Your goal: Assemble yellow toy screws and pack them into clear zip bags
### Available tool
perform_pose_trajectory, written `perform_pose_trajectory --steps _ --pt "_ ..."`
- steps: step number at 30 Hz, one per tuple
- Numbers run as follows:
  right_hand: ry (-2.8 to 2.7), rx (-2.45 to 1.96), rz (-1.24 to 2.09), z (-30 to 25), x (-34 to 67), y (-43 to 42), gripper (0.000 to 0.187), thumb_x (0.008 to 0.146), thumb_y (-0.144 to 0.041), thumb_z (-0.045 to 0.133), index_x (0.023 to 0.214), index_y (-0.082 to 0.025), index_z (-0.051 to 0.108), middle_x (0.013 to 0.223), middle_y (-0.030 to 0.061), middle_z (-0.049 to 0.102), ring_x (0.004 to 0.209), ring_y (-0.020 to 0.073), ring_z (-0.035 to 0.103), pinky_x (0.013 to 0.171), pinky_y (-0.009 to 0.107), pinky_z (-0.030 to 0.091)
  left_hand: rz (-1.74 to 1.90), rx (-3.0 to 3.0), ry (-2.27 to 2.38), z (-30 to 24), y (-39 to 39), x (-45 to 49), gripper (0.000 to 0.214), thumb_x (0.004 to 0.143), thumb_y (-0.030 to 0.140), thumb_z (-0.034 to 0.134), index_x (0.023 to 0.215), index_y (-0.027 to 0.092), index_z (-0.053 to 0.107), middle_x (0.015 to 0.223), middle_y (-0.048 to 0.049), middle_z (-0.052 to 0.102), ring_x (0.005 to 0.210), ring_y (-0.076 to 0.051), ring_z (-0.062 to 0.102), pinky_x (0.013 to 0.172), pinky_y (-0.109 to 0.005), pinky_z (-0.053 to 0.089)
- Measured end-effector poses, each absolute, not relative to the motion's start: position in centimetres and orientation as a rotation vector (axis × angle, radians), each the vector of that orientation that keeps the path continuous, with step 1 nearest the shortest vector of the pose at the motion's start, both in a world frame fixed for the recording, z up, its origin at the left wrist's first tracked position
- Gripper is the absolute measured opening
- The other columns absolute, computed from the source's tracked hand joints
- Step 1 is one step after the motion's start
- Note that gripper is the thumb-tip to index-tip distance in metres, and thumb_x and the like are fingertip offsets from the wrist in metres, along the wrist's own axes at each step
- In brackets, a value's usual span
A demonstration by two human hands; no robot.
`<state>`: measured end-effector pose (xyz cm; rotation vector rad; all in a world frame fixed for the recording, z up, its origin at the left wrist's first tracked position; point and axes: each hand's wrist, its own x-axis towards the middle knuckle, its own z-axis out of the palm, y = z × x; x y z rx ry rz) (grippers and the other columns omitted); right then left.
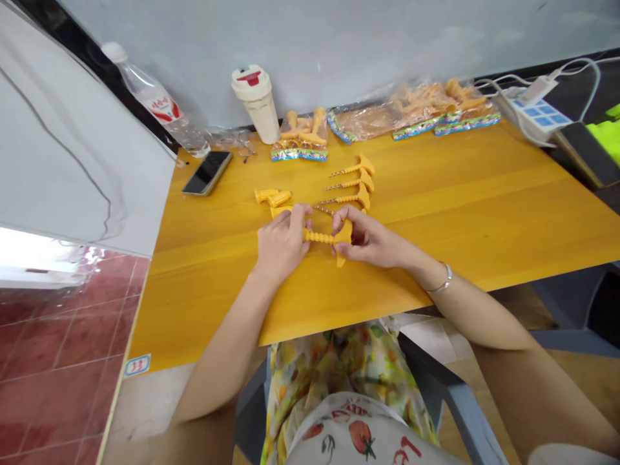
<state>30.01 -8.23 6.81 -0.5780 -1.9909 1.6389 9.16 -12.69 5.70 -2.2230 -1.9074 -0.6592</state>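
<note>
Between my two hands lies a yellow corkscrew (320, 237) with a T-shaped handle, held level above the table. My right hand (365, 239) pinches the handle end. My left hand (283, 242) is closed around the opposite end, so that tip is hidden. Just beyond, several similar yellow corkscrews (356, 183) with bare metal spirals lie in a column, handles to the right. Several loose yellow caps (274, 197) rest beyond my left hand, one partly covered by it.
Bagged yellow corkscrews (301, 134) and more bags (436, 106) lie along the wall. A phone (208, 173), a water bottle (157, 103) and a white cup (256, 103) are at the back left. A power strip (537, 113) with cables sits at the right on the table (460, 213).
</note>
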Motion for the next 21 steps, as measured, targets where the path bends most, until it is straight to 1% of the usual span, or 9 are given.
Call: perform_pose_trajectory --steps 2,5,7,10,13,15,16,19,21 --pt "-2.119 -0.551 1.531 6.7 30.2 -7.8 0.027 0.089 -0.028 0.062 0.105 -0.023 0.04 0.077 -0.0051 0.061 0.055 0.0073 0.043 0.054 0.02 0.034 -0.58 -2.245 -1.98 5.9 -12.7 9.1 0.024 0.092 0.027 0.052 0.114 0.02 0.055 0.083 -0.0043 0.07 0.079 -0.02 0.069 0.062 -0.026 0.046" --pt "-2.293 -0.561 1.328 6.2 30.7 -6.9 0.036 0.089 -0.024 0.057 0.119 -0.021 0.038 0.093 0.0028 0.069 0.066 0.011 0.054 0.061 0.023 0.04 -0.552 -2.299 -2.099 6.3 -12.7 9.0 0.03 0.089 0.027 0.055 0.119 0.021 0.052 0.083 -0.0025 0.07 0.075 -0.02 0.068 0.065 -0.027 0.046" --pt "-2.388 -0.609 1.098 5.9 30.9 -6.3 0.041 0.087 -0.019 0.054 0.125 -0.019 0.039 0.101 0.0066 0.07 0.075 0.0139 0.06 0.068 0.025 0.043 -0.601 -2.362 -2.149 6.5 -12.7 8.8 0.034 0.087 0.026 0.058 0.119 0.023 0.051 0.082 -0.0007 0.069 0.072 -0.021 0.068 0.069 -0.029 0.047" --pt "-2.464 -0.643 0.86 5.8 31.1 -5.9 0.037 0.089 -0.015 0.046 0.126 -0.018 0.045 0.108 0.0098 0.07 0.089 0.0176 0.063 0.079 0.029 0.045 -0.634 -2.433 -2.175 6.8 -12.6 8.7 0.033 0.084 0.025 0.06 0.116 0.025 0.052 0.085 -0.0002 0.069 0.073 -0.021 0.067 0.072 -0.031 0.048" --pt "-2.486 -0.61 0.871 6.1 31.2 -6.0 0.035 0.095 -0.018 0.04 0.13 -0.018 0.046 0.105 0.0084 0.07 0.086 0.017 0.062 0.081 0.031 0.046 -0.592 -2.431 -2.189 7.0 -12.6 8.5 0.03 0.083 0.025 0.059 0.113 0.024 0.053 0.085 -0.0008 0.068 0.075 -0.022 0.067 0.074 -0.034 0.049" --pt "-2.475 -0.624 0.972 6.4 31.4 -5.9 0.03 0.099 -0.025 0.039 0.127 -0.017 0.049 0.098 0.0061 0.069 0.077 0.0151 0.06 0.076 0.029 0.046 -0.637 -2.381 -2.188 7.1 -12.5 8.0 0.029 0.084 0.027 0.056 0.113 0.024 0.053 0.089 -0.0018 0.067 0.08 -0.023 0.067 0.077 -0.035 0.05" --pt "-2.46 -0.643 1.04 6.6 31.5 -5.8 0.028 0.101 -0.031 0.04 0.122 -0.017 0.052 0.095 0.0054 0.068 0.072 0.0141 0.057 0.073 0.028 0.046 -0.69 -2.344 -2.179 7.2 -12.5 7.7 0.031 0.084 0.027 0.055 0.115 0.024 0.052 0.094 -0.0031 0.067 0.086 -0.024 0.067 0.079 -0.036 0.05" --pt "-2.347 -0.702 1.222 7.1 32.2 -5.3 0.035 0.103 -0.049 0.04 0.107 -0.018 0.058 0.093 0.0058 0.067 0.066 0.0123 0.054 0.065 0.027 0.046 -0.854 -2.251 -2.119 7.6 -12.4 6.5 0.036 0.082 0.023 0.054 0.117 0.022 0.048 0.114 -0.0088 0.064 0.107 -0.027 0.063 0.087 -0.04 0.051" --pt "-2.233 -0.733 1.265 7.3 32.5 -4.9 0.041 0.102 -0.055 0.04 0.108 -0.019 0.057 0.095 0.0064 0.067 0.064 0.0123 0.054 0.063 0.027 0.046 -0.876 -2.3 -2.056 7.9 -12.5 6.1 0.034 0.082 0.017 0.05 0.116 0.021 0.048 0.116 -0.0098 0.062 0.11 -0.027 0.06 0.09 -0.041 0.05"
